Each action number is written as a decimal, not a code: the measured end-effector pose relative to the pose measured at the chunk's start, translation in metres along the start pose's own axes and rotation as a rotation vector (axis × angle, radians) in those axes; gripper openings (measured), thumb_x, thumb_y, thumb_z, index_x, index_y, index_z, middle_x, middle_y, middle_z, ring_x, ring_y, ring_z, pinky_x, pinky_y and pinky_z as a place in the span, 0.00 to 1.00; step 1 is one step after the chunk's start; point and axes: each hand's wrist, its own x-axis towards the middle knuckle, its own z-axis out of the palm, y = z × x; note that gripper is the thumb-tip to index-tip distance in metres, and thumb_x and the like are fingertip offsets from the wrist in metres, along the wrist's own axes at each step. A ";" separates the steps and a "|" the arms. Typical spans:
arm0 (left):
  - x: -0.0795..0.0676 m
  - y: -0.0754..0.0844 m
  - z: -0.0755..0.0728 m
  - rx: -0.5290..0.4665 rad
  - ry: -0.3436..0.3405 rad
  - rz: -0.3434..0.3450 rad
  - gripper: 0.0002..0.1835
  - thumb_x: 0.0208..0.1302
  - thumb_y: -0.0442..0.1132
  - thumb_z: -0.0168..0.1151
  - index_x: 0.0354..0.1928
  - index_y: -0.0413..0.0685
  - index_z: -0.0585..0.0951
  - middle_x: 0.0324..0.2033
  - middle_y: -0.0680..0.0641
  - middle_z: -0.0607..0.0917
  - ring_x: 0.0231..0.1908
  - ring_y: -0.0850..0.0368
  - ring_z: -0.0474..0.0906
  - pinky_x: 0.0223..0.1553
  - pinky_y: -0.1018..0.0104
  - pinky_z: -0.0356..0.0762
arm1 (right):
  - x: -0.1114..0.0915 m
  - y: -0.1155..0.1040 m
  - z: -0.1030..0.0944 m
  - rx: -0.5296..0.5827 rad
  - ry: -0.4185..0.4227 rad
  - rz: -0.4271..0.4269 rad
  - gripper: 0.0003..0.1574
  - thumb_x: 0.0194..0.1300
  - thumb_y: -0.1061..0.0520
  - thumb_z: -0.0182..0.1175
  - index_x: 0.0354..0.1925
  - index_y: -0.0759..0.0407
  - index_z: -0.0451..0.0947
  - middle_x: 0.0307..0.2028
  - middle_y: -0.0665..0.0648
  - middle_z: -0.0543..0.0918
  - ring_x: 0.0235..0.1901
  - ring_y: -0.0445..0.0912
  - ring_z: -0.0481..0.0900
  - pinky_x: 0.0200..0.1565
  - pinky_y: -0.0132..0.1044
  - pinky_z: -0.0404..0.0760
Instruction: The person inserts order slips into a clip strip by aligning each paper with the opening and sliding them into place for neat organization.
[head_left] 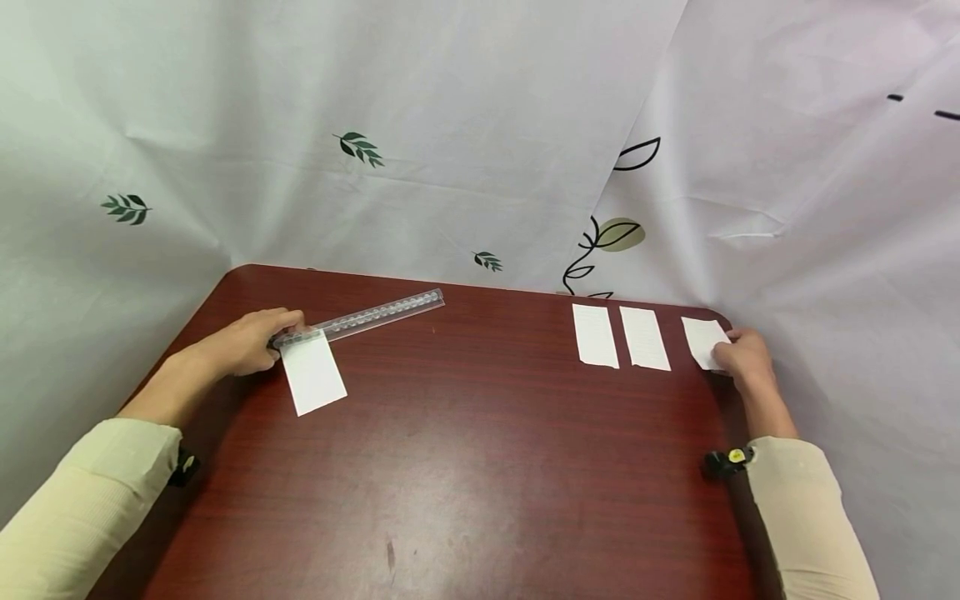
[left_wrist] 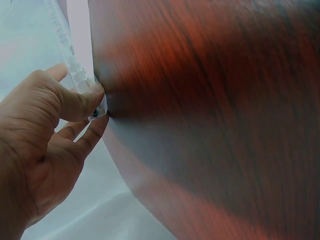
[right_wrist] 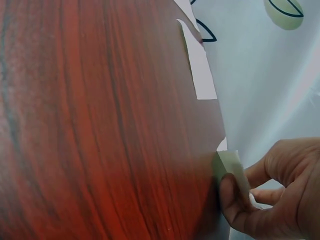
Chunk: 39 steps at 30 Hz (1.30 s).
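Note:
At the table's far left my left hand (head_left: 251, 343) pinches the near end of a clear plastic ruler (head_left: 386, 312). A white paper rectangle (head_left: 315, 377) sticks out from under that end toward me. In the left wrist view the thumb presses on top of the ruler (left_wrist: 76, 72), with fingers beneath it. My right hand (head_left: 747, 360) holds a small white piece of paper (head_left: 701, 335) by its right side, at the far right corner. The right wrist view shows this paper (right_wrist: 234, 166) bent up between thumb and fingers.
Two white paper strips, one on the left (head_left: 595, 335) and one on the right (head_left: 645, 338), lie side by side near the back edge. The dark red wooden table (head_left: 450, 450) has rounded corners. A pale curtain (head_left: 420, 125) with leaf prints hangs close around it.

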 end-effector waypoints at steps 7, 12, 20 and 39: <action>0.000 0.001 -0.001 0.001 -0.003 -0.003 0.25 0.51 0.17 0.60 0.47 0.52 0.78 0.42 0.50 0.81 0.43 0.49 0.72 0.44 0.52 0.69 | -0.001 0.003 -0.004 0.028 -0.002 -0.006 0.42 0.66 0.64 0.51 0.75 0.82 0.64 0.68 0.84 0.71 0.60 0.71 0.73 0.42 0.39 0.73; 0.000 0.001 -0.001 0.000 -0.009 -0.012 0.25 0.51 0.17 0.59 0.47 0.52 0.79 0.43 0.50 0.82 0.44 0.49 0.72 0.44 0.51 0.69 | 0.000 0.004 -0.005 0.063 -0.023 0.013 0.42 0.68 0.65 0.54 0.77 0.82 0.63 0.72 0.83 0.70 0.63 0.70 0.74 0.39 0.34 0.71; 0.000 0.001 0.000 0.002 -0.001 -0.003 0.26 0.51 0.17 0.60 0.48 0.52 0.79 0.44 0.50 0.83 0.45 0.49 0.73 0.45 0.51 0.69 | 0.002 0.004 -0.006 0.116 -0.041 0.056 0.42 0.72 0.65 0.56 0.80 0.79 0.62 0.72 0.81 0.70 0.60 0.64 0.76 0.33 0.26 0.71; 0.001 0.001 0.002 0.000 0.002 -0.012 0.26 0.51 0.17 0.62 0.48 0.50 0.78 0.45 0.48 0.82 0.46 0.47 0.73 0.45 0.50 0.69 | -0.002 -0.009 -0.008 0.144 -0.014 0.041 0.43 0.74 0.64 0.57 0.81 0.76 0.62 0.74 0.79 0.71 0.45 0.52 0.78 0.33 0.32 0.76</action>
